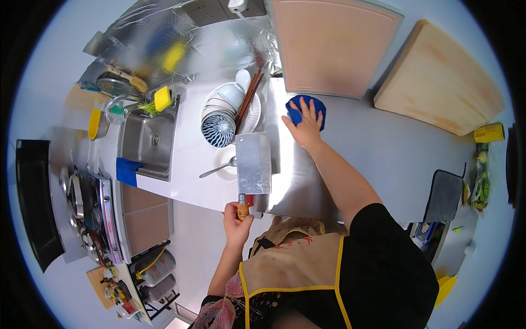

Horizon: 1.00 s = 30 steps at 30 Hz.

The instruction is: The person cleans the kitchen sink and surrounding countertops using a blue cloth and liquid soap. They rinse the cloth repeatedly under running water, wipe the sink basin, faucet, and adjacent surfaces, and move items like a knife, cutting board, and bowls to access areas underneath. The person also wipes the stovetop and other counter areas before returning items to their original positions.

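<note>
My left hand grips the wooden handle of a Chinese cleaver at the counter's front edge. The broad blade points away from me and partly covers a small white dish, which has a metal spoon lying across it. A red thing, partly hidden, shows beside the handle. With fingers spread, my right hand lies flat on a folded blue cloth on the stainless steel worktop.
Stacked bowls and wooden chopsticks sit in a white plate left of the worktop. Farther left is a sink with a blue cloth over its rim. Two cutting boards, one pinkish and one wooden, lean at the back.
</note>
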Available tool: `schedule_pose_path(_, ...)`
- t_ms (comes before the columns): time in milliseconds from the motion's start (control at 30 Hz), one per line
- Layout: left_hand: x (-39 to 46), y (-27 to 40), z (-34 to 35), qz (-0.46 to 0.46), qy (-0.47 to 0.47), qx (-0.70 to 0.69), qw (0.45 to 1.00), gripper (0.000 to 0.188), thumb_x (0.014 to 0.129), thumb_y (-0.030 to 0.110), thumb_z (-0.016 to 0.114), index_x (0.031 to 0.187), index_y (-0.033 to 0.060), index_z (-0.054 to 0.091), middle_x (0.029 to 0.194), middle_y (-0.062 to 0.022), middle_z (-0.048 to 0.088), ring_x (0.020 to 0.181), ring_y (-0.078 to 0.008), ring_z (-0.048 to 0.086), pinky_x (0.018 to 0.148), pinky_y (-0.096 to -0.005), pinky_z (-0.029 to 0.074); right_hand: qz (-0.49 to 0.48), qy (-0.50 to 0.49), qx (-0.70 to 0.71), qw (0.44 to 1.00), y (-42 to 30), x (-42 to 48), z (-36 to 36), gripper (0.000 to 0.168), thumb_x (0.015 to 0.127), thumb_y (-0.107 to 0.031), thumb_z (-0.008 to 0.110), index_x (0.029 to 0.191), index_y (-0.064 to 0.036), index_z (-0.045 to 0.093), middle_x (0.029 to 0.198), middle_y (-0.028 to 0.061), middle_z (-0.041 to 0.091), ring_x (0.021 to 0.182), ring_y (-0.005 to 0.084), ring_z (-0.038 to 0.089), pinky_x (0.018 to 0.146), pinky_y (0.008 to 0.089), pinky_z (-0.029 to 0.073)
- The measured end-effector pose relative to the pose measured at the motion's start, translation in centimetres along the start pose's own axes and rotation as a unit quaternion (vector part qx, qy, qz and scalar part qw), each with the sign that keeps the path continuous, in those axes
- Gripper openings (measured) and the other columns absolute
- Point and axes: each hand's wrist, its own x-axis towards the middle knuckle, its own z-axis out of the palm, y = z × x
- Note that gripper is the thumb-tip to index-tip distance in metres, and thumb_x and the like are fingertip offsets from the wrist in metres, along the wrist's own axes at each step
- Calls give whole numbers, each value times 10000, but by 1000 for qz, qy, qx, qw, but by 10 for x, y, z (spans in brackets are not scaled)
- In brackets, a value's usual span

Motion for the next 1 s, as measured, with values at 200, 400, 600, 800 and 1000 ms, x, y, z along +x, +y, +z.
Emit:
schedule_pose_path(200,-7,5,-17,17,13,0,1000,433,781,-88,688,1126,49,464,952,-37,551,843,-102,546,746,-256,473,-112,-17,-61,992,-36,17,14,474,1008,-425,547,1459,-283,542,1626,55,337,1537,324,177,1221,587,59)
schedule_pose_path(400,16,11,-16,17,-11,-11,1000,416,809,-102,654,1137,31,437,978,-60,563,854,-116,581,766,-275,514,-282,-36,-80,955,-8,-66,-6,404,934,-191,648,1330,-271,647,1496,31,492,1465,308,339,1194,601,196)
schedule_pose_path(600,45,8,-13,68,-35,-20,997,400,813,-89,650,1134,27,440,993,-64,569,872,-120,591,772,-270,511,-201,-81,-123,968,69,-138,-77,429,935,-191,645,1352,-286,623,1513,56,479,1489,317,321,1205,613,158)
schedule_pose_path(800,46,17,-16,76,-28,-23,996,408,810,-73,664,1138,28,443,985,-60,565,856,-113,577,749,-268,504,-115,33,-126,985,33,-69,-43,621,874,-542,675,1428,-282,573,1590,111,385,1523,391,214,1187,671,78)
schedule_pose_path(1000,46,20,-20,78,-15,18,997,397,830,-50,662,1152,27,441,967,-50,544,833,-108,538,721,-269,477,-167,34,-136,976,-8,-15,10,530,918,-453,650,1415,-281,584,1583,78,405,1494,352,280,1157,694,175)
